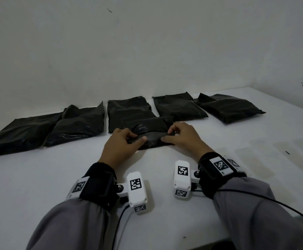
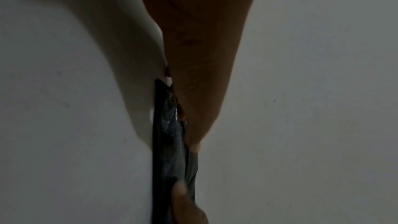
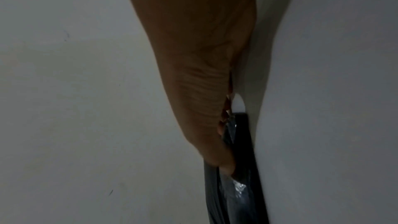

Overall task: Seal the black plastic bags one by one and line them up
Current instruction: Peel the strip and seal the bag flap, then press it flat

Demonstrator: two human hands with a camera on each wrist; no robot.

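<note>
A black plastic bag (image 1: 151, 131) lies on the white table (image 1: 57, 177) just in front of me. My left hand (image 1: 124, 141) pinches its near left flap, thumb on top and fingers curled over the plastic. My right hand (image 1: 178, 135) pinches the near right end the same way. In the left wrist view the bag (image 2: 170, 151) runs along my left hand (image 2: 193, 91). The right wrist view shows the bag (image 3: 239, 168) under my right hand (image 3: 204, 91). Several more black bags (image 1: 129, 110) lie in a row behind it, along the wall.
The row of bags spans from the far left bag (image 1: 19, 130) to the far right bag (image 1: 230, 107). A grey wall (image 1: 147, 42) rises right behind them. Bare white table surface extends to the right and towards me.
</note>
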